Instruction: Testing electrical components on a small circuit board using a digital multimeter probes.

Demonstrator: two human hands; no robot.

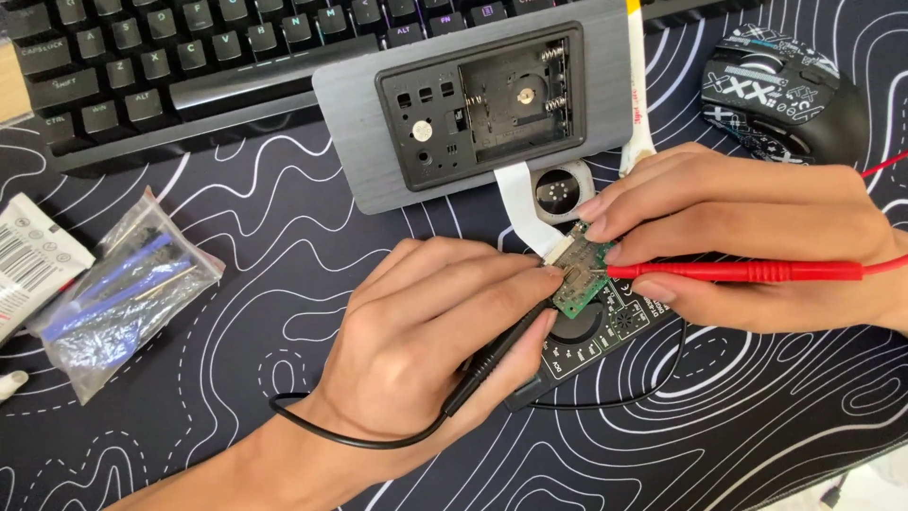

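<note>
Fingers of the left hand (426, 326) pinch a black probe (497, 355), the right hand (747, 237) grips a red probe (738, 272), both tips on the green circuit board (579, 274).

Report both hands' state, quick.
Left hand: closed on the black probe, tip at the board.
Right hand: closed on the red probe, fingers steadying the board.

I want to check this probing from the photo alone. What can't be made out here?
- Head view: the meter lies mostly under the left hand, right hand and green circuit board; its dial setting is hidden.
- Black probe tip: covered by the left fingers.
- Red probe contact point: too small to tell.
- Keyboard: cut off by the top edge.
</note>
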